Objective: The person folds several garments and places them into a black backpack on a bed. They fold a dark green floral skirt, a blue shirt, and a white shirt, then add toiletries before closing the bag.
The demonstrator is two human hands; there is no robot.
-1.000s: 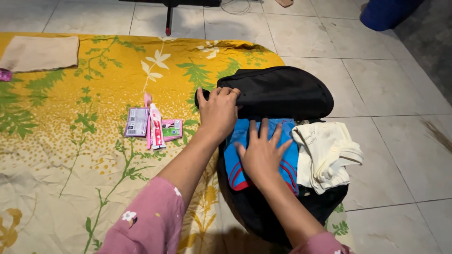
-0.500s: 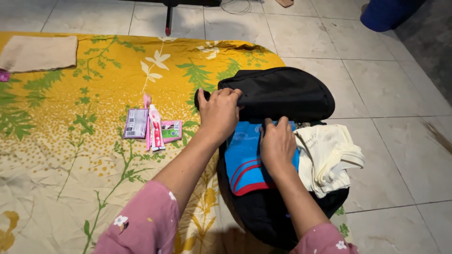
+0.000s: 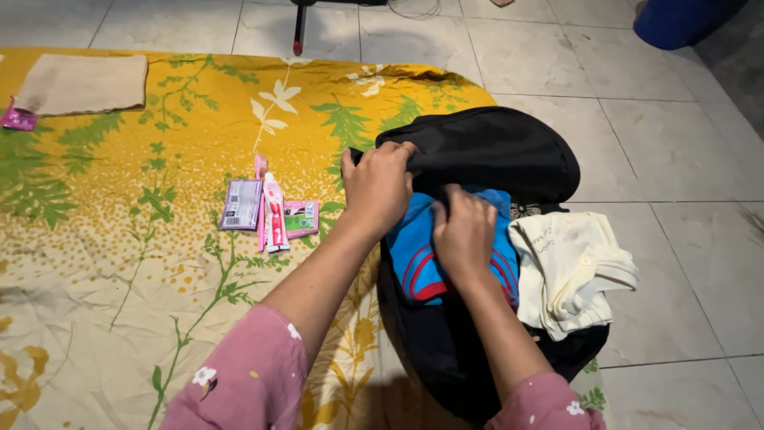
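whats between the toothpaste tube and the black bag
In the head view, only bare yellow floral sheet and a small green sachet beside the toothpaste tube lie before the black bag.

Under me lies a yellow sheet [image 3: 159, 263] with green leaf print, spread over pale floor tiles [image 3: 676, 159]. Far off stands a black stand leg [image 3: 300, 28]; far right, something blue [image 3: 684, 20].

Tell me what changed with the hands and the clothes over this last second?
The right hand, flat with fingers spread a second ago, has curled and pushed the blue folded garment with red stripes up under the black fabric backpack flap; the garment is now bunched. The left hand keeps its grip on the flap. The cream folded shirt and the small toiletry packets stayed put.
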